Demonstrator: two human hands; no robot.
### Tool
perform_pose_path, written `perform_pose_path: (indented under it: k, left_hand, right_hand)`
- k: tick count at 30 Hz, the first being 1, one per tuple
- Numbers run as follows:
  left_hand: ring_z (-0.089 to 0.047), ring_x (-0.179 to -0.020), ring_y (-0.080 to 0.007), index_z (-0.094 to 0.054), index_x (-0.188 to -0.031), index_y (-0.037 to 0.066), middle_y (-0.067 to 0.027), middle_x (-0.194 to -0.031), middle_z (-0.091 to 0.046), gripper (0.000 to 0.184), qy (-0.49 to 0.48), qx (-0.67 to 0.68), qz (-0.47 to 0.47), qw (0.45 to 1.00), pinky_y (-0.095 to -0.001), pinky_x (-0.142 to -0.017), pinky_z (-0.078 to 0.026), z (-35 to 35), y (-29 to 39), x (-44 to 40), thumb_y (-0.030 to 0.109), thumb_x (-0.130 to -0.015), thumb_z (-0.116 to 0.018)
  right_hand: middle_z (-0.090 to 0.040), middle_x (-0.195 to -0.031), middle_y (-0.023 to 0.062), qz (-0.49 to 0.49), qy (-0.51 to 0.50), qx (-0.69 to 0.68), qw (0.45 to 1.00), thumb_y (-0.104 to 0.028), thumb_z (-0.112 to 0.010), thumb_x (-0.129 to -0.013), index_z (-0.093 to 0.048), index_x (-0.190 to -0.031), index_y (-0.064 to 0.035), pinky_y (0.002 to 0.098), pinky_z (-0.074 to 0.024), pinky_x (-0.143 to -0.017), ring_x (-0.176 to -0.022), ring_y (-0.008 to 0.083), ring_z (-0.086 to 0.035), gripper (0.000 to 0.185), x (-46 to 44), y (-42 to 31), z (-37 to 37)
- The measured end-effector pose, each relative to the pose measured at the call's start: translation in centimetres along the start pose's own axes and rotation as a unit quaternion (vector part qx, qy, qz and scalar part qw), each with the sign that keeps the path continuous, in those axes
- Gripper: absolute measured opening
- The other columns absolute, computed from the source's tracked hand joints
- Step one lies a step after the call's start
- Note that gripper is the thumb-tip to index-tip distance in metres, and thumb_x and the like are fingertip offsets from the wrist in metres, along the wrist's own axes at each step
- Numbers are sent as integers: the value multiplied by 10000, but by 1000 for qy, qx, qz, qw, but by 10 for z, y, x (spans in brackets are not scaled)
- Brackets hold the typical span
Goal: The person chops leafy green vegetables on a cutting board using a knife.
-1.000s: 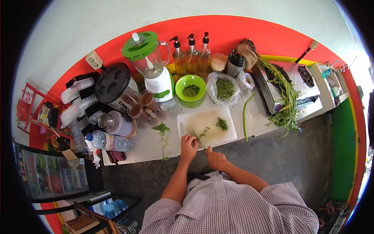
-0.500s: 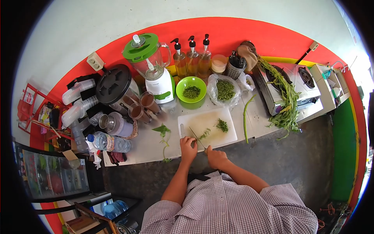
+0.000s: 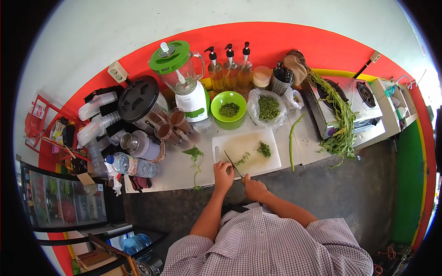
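My right hand (image 3: 254, 187) is closed round the handle of a knife (image 3: 233, 163), at the front edge of the white cutting board (image 3: 252, 136). The blade slants up and left across the board. Just left of the blade, my left hand (image 3: 223, 175) rests with curled fingers at the board's front left corner; whatever lies under its fingertips is hidden. Right beside the blade is a thin strip of chopped greens (image 3: 242, 159). A darker heap of chopped greens (image 3: 264, 149) lies farther right on the board.
Behind the board stand a green bowl (image 3: 228, 123) of cut greens, a plastic bag (image 3: 268, 109) of greens and a blender (image 3: 191, 102). A leafy sprig (image 3: 195, 158) lies left, a long green stem (image 3: 292, 140) right. Leafy stalks (image 3: 340, 119) drape over the gas stove (image 3: 366, 110).
The view has shifted slightly, so the counter things appear a little to the right and lower. Both hands and the knife keep nearly the same place on the board.
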State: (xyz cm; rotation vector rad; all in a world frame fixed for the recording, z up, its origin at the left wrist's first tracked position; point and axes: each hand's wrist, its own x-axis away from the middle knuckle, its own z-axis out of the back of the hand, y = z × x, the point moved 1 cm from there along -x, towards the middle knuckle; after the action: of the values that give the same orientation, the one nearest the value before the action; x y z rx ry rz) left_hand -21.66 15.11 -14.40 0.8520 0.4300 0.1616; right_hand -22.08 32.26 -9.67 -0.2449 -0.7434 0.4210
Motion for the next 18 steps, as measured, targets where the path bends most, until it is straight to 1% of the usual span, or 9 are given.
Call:
perform_pose_path:
  k: [2,3,5,6,8,9,12,14,18]
  left_hand:
    - [-558,-959,-323,-677,-888,50,-91,-919,-617,111,6,-14,2,1000,-429,-871,-467,1,4,1,15,-793,-722]
    - [-567,-936,-319,-675,-868,56,-87,-902,-626,108,12,-27,6,1000,-424,-853,-468,1,7,0,14,-786,-732]
    - [-572,-911,-321,-673,-863,60,-87,-883,-630,104,14,-43,11,999,-426,-840,-470,2,11,-3,27,-788,-738]
    - [-577,-885,-323,-671,-857,63,-87,-864,-633,102,13,-57,18,998,-429,-827,-472,2,12,-3,40,-790,-745]
    - [-585,-870,-327,-673,-867,66,-84,-861,-640,96,0,-73,30,997,-436,-822,-478,3,14,-6,56,-801,-741]
    - [-593,-855,-331,-674,-877,68,-82,-859,-648,91,-14,-88,40,995,-443,-816,-483,1,14,-7,73,-812,-737]
    - [-612,-823,-318,-670,-858,75,-75,-830,-647,74,8,-98,51,994,-443,-780,-492,-6,17,-10,86,-820,-732]
    - [-625,-813,-317,-677,-872,70,-80,-835,-651,70,16,-96,63,993,-441,-760,-502,-12,22,-12,89,-828,-728]
    - [-661,-796,-318,-698,-920,57,-95,-858,-668,74,26,-79,95,992,-422,-714,-531,-22,29,-17,89,-855,-713]
  right_hand:
    - [-718,-1005,275,-1,18,19,1000,-144,-554,-907,-295,-1451,80,534,-580,-807,-922,457,-717,642,-1,3,-2]
    - [-718,-1005,275,0,20,20,1000,-144,-554,-907,-295,-1451,80,534,-580,-807,-922,457,-717,642,-2,6,-5]
    - [-722,-964,271,-9,49,14,999,-128,-526,-916,-291,-1458,78,538,-588,-762,-873,457,-722,625,-4,16,-10]
    - [-722,-964,271,-8,48,16,999,-128,-526,-916,-291,-1458,78,538,-588,-762,-873,457,-722,625,-2,19,-7]
    - [-736,-954,236,-27,83,32,996,-118,-520,-941,-328,-1449,64,495,-604,-759,-884,413,-739,573,3,29,0]
    - [-736,-954,236,-26,83,37,996,-118,-520,-941,-328,-1449,64,495,-604,-759,-884,413,-739,573,4,34,3]
    - [-734,-968,243,-50,87,30,994,-119,-508,-948,-334,-1452,63,502,-603,-752,-886,418,-737,564,6,50,11]
    - [-712,-976,296,-69,103,-16,992,-139,-584,-882,-328,-1420,74,547,-580,-789,-912,463,-715,632,7,61,14]
    - [-704,-973,313,-76,112,-35,990,-152,-605,-868,-342,-1400,71,560,-570,-811,-908,482,-707,634,10,78,20]
